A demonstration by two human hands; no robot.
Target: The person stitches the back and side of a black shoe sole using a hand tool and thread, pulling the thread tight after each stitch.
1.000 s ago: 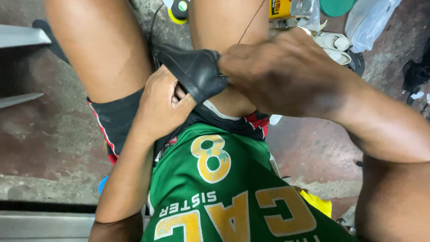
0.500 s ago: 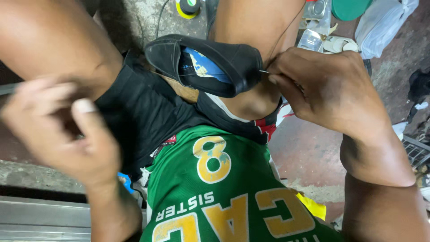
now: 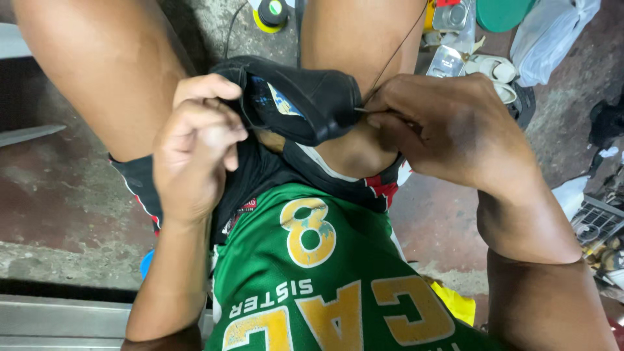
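Looking down from the head camera, a black shoe (image 3: 296, 97) lies sideways across the seated person's lap between the bare thighs, its opening and blue-patterned lining turned up toward the viewer. The left hand (image 3: 195, 146) is clenched on the shoe's near edge, seemingly to pin it steady against the leg. The right hand (image 3: 448, 133) pinches a thin needle (image 3: 365, 110) at the shoe's other end, fingers closed tight on it, and a dark thread (image 3: 396, 55) runs taut from there up past the right thigh; that hold looks suited to driving a stitch through the stiff edge. A green jersey (image 3: 325, 286) fills the foreground. On the stained floor beyond sit a yellow-rimmed spool (image 3: 272, 13), a white plastic bag (image 3: 552, 32) and a green lid (image 3: 504, 12), all well apart from the work; the thighs crowd the shoe on both sides.
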